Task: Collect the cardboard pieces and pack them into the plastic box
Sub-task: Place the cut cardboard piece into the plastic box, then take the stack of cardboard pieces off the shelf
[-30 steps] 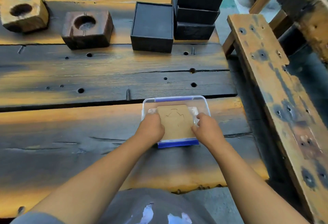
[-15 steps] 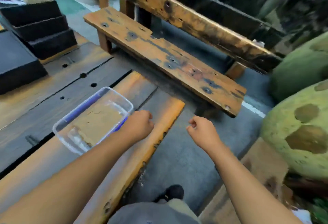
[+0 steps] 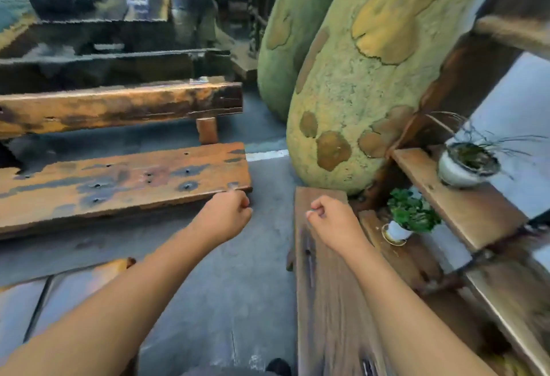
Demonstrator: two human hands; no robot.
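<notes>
Grey concrete floor filled the middle of the head view, bounded by weathered timber on both sides. Taking the orange plank bench as landmark: the left hand hung just off its near right corner, curled into a loose fist and holding nothing that could be seen. The right hand was further right of the bench, across the strip of floor, over a dark wooden plank, likewise loosely closed and apparently empty. Beyond the bench's right end stood a large green mottled sculpture; right of that, a stepped shelf carried a white potted plant and a small leafy pot.

Change: half a second earlier the plastic box, with cardboard lying in it, sat on the desk beside the left hand; now neither the box nor any cardboard pieces was in frame, the view having swung right and away from them. This probably meant a turn to look for further pieces, or that packing was finished; the frame did not settle which.

Clearance: open floor lay between the bench's right edge and the plank's left edge, room enough for both arms. The shelf edges and pots stood close to the right forearm.
</notes>
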